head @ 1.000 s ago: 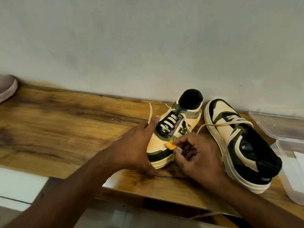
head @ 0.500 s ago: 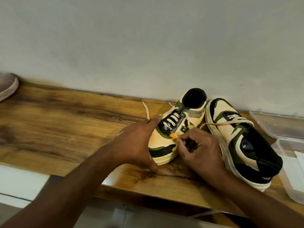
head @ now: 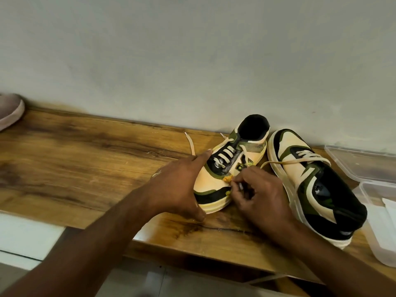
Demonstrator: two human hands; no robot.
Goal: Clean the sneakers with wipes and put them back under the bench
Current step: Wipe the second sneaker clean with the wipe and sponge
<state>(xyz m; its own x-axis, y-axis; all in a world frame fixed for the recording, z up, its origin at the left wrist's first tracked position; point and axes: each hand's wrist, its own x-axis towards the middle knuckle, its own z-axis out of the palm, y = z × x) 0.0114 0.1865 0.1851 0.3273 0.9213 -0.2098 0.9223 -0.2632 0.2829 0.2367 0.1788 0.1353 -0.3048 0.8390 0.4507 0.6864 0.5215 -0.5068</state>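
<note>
Sneakers, two of them in cream, olive and black, stand side by side on the wooden tabletop [head: 90,159] close to the pale wall [head: 192,56]. The left sneaker [head: 230,168] has its toe toward the near edge and its heel opening by the wall. The right sneaker [head: 310,183] faces the other way, toe by the wall and heel near the front edge. The two almost touch at the far end.

The left hand [head: 177,187] braces the left side of the left sneaker's toe, fingers stretched out and flat against it, the thumb down at the sole. The right hand [head: 261,196] is curled, its fingertips pinching a small orange-yellow wad [head: 291,179] pressed to the right side of that sneaker, just below the laces. Whether the wad is a wipe is hard to tell.

A loose lace [head: 190,144] trails onto the wood to the left of the shoe. At the right edge sits a clear plastic box [head: 383,228] with its lid [head: 364,163] open toward the wall, something white inside. Far left, the tip of a pinkish shoe [head: 10,110] shows on the tabletop.
</note>
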